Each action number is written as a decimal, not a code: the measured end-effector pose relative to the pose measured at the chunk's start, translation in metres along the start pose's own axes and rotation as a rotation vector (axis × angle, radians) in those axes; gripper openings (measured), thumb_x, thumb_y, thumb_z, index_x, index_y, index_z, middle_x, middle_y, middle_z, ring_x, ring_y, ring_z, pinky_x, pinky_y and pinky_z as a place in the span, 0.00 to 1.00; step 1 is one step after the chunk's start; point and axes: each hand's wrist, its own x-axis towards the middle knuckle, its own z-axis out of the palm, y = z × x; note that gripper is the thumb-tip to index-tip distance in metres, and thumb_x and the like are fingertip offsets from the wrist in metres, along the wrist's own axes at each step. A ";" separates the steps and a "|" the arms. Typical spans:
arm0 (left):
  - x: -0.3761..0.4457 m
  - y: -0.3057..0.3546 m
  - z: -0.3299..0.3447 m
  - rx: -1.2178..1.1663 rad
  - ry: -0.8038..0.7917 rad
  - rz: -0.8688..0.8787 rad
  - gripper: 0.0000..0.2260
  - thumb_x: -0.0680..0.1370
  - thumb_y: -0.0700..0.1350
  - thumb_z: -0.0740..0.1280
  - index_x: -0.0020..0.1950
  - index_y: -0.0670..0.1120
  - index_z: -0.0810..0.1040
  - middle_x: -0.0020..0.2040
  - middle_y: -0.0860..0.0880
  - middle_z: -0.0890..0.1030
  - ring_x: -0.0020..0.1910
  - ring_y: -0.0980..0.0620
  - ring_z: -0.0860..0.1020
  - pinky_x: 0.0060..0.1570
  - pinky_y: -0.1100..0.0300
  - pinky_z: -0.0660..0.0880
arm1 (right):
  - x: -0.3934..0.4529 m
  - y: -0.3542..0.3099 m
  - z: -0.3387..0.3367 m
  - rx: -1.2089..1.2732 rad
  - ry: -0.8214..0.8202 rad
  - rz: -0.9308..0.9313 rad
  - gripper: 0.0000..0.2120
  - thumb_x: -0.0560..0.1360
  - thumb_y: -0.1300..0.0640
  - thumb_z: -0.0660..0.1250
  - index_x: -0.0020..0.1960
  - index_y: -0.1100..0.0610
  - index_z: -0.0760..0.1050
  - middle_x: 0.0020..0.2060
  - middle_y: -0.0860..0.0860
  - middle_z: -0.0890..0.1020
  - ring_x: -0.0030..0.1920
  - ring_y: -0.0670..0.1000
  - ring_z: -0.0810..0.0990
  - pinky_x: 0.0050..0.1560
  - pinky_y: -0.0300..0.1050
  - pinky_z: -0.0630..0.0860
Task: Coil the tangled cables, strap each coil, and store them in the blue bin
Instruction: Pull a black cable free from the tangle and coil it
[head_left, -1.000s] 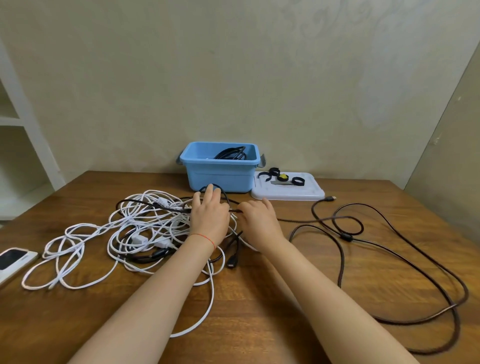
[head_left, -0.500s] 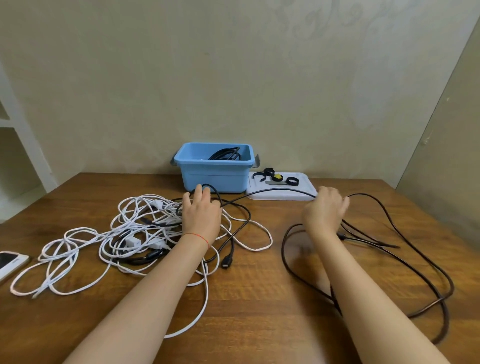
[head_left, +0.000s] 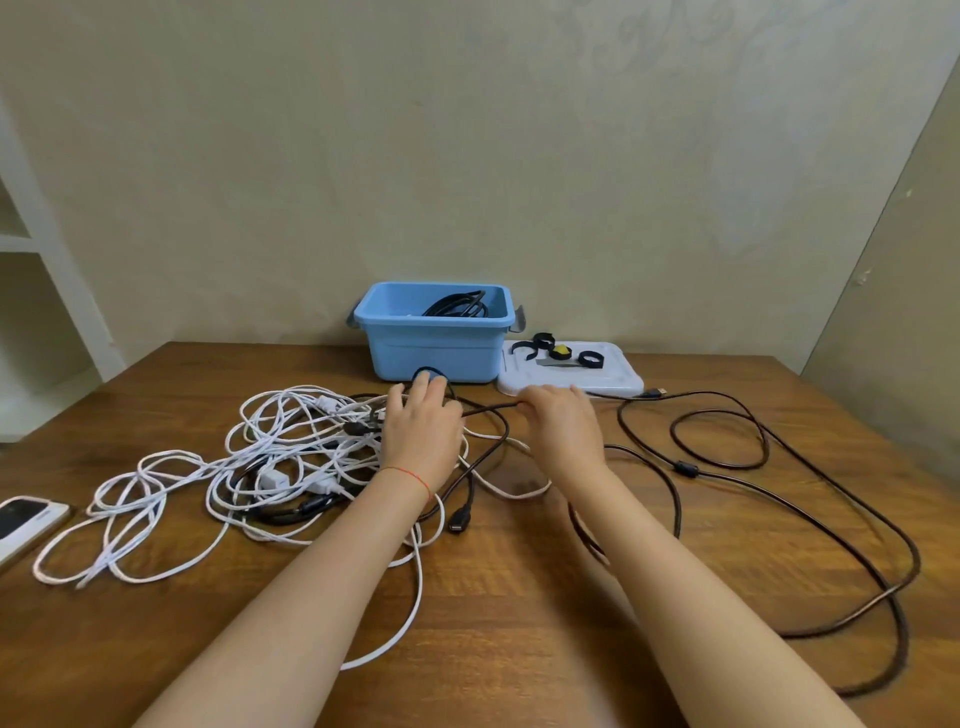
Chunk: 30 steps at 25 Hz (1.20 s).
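A tangle of white cables (head_left: 249, 467) mixed with black ones lies at the left of the wooden table (head_left: 493, 623). My left hand (head_left: 423, 431) rests flat on the tangle's right edge, fingers straight. My right hand (head_left: 563, 431) grips a long black cable (head_left: 779, 493) just right of it; that cable runs between both hands and loops widely over the right side of the table. The blue bin (head_left: 434, 343) stands at the back by the wall with a black coil (head_left: 460, 306) inside. A black USB plug (head_left: 460, 522) lies below my left wrist.
A white lid (head_left: 613, 379) right of the bin carries black straps (head_left: 543, 343) and a yellow piece (head_left: 561, 351). A phone (head_left: 23, 519) lies at the table's left edge. White shelving (head_left: 47, 291) stands at far left.
My right hand swung out to the right pulling the black cable, then came back beside my left hand. The black cable's loops shifted on the right. My left hand stayed on the tangle.
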 end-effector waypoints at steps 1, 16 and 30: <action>0.000 -0.005 0.002 0.002 -0.009 -0.031 0.14 0.84 0.51 0.57 0.61 0.50 0.80 0.73 0.47 0.69 0.76 0.46 0.60 0.73 0.44 0.58 | -0.001 0.011 -0.005 -0.014 0.050 0.068 0.10 0.80 0.62 0.61 0.54 0.54 0.80 0.47 0.52 0.83 0.50 0.55 0.78 0.64 0.52 0.69; 0.020 0.062 -0.030 -1.005 -0.120 -0.097 0.18 0.80 0.52 0.66 0.69 0.49 0.74 0.64 0.51 0.78 0.65 0.52 0.74 0.64 0.55 0.69 | 0.005 0.055 -0.060 0.756 0.292 0.227 0.09 0.83 0.60 0.58 0.51 0.53 0.77 0.35 0.48 0.77 0.36 0.47 0.74 0.38 0.37 0.70; 0.010 0.080 -0.005 -1.640 -0.060 -0.253 0.16 0.85 0.52 0.52 0.55 0.49 0.79 0.46 0.48 0.83 0.48 0.52 0.79 0.49 0.55 0.74 | -0.012 0.018 -0.010 0.228 -0.517 0.037 0.10 0.77 0.59 0.60 0.56 0.53 0.76 0.52 0.55 0.80 0.52 0.57 0.78 0.49 0.49 0.75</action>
